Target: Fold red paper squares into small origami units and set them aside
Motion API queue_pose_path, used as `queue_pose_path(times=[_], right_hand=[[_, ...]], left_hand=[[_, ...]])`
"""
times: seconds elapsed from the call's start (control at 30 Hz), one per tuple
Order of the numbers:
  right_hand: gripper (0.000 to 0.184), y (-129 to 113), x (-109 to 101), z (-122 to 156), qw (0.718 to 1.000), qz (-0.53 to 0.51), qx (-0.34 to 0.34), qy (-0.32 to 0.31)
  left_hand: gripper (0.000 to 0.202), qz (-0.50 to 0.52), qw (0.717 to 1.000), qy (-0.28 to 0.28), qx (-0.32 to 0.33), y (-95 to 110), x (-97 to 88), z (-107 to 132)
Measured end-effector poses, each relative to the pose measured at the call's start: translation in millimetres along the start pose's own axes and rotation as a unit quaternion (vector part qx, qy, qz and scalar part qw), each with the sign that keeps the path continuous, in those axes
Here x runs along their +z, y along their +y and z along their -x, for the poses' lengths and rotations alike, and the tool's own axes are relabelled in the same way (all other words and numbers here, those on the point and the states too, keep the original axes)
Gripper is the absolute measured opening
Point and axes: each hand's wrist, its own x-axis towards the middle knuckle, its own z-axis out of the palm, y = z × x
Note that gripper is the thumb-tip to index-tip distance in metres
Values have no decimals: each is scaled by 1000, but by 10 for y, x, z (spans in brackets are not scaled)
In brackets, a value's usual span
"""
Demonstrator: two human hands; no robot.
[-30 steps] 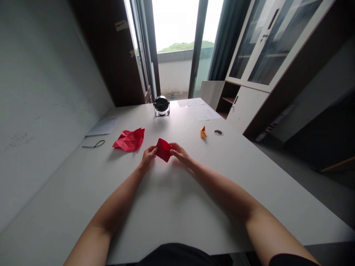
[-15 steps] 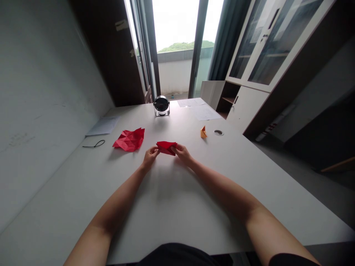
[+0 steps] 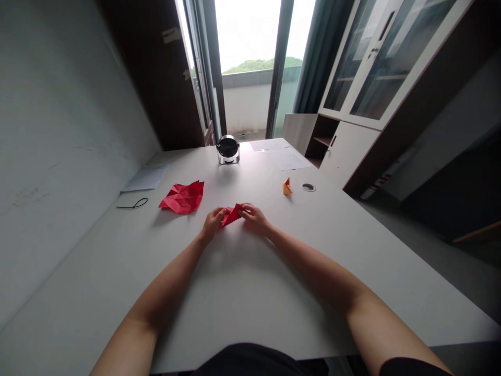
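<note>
A small folded red paper (image 3: 231,215) sits between my two hands over the middle of the white table (image 3: 242,292). My left hand (image 3: 212,223) pinches its left end with closed fingers. My right hand (image 3: 253,218) grips its right end, fingers curled over the top. The paper is squeezed narrow and partly hidden by the fingers. A larger creased red paper sheet (image 3: 182,197) lies flat on the table to the left, apart from both hands.
A small orange folded paper figure (image 3: 287,186) stands right of centre beside a round cable hole (image 3: 308,187). A small round fan (image 3: 227,149) stands at the far edge. White paper sheets (image 3: 145,178) and a black cord loop (image 3: 133,204) lie at left; a wall runs along the left side.
The small red paper went from an open diamond shape to a flat strip and is now pressed into a narrower fold. Both hands have drawn closer together.
</note>
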Motion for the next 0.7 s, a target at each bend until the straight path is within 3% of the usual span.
queue_pose_path(times=[0.2,0.4,0.57,0.7], right_hand=[[27,77,8,11,999,24,27,-10],[22,71,-21,44,993,113,12,41],[23,50,-22,43,991,131,4,28],[20,3,0,55,989,145,1,23]], left_hand=[[30,-20,1000,0,3,-100,20,-19],[20,-13,999,14,26,-104,43,-37],[36,-1,1000,6,-10,-41,29,-14],[44,-41,999,-8,-2,-50,38,2]])
